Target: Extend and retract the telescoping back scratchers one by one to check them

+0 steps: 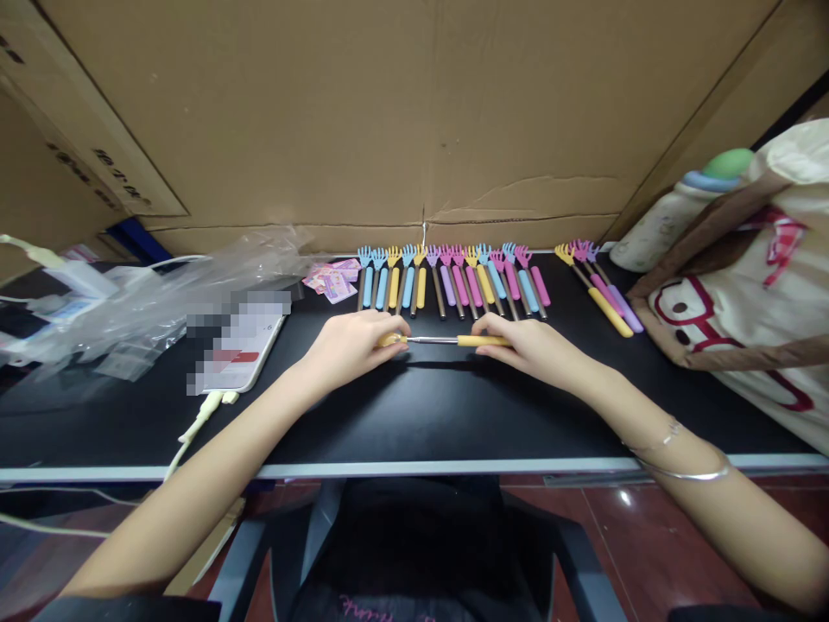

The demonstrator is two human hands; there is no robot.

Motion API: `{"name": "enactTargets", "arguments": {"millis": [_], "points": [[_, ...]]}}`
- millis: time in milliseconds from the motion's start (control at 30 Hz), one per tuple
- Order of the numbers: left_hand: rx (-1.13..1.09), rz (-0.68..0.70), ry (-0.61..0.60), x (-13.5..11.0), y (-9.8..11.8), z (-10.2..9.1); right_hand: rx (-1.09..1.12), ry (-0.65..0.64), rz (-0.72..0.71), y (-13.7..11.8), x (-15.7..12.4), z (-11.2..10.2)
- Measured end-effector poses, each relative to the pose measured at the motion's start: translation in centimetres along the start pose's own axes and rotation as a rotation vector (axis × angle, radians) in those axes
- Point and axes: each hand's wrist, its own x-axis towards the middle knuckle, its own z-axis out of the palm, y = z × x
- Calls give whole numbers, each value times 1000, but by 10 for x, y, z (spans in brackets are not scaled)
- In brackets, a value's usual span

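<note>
Both hands hold one yellow telescopic back scratcher lying sideways over the black table. My left hand is closed around its left end, where a yellow tip shows. My right hand is closed on the yellow grip at the right. A thin metal rod spans the gap between the hands. Just behind them, a row of several back scratchers with blue, yellow, pink and purple grips lies side by side, claw heads pointing away.
A few more scratchers lie apart at the right. A cloth bag stands far right. Crumpled clear plastic bags, a phone with a cable and small pink cards sit left. A cardboard wall stands behind.
</note>
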Motion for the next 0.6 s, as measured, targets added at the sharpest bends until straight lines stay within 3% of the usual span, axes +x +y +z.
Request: {"name": "enactTargets", "arguments": {"millis": [200,367,600], "points": [[-268,-18,-63,1,-11,1,269,44,-95,18,4,5],[-284,-14,-34,3,-18,5,210,82,-163,26,5,8],[-263,-66,-92,2,-27,12,138,21,-114,30,4,6]]}}
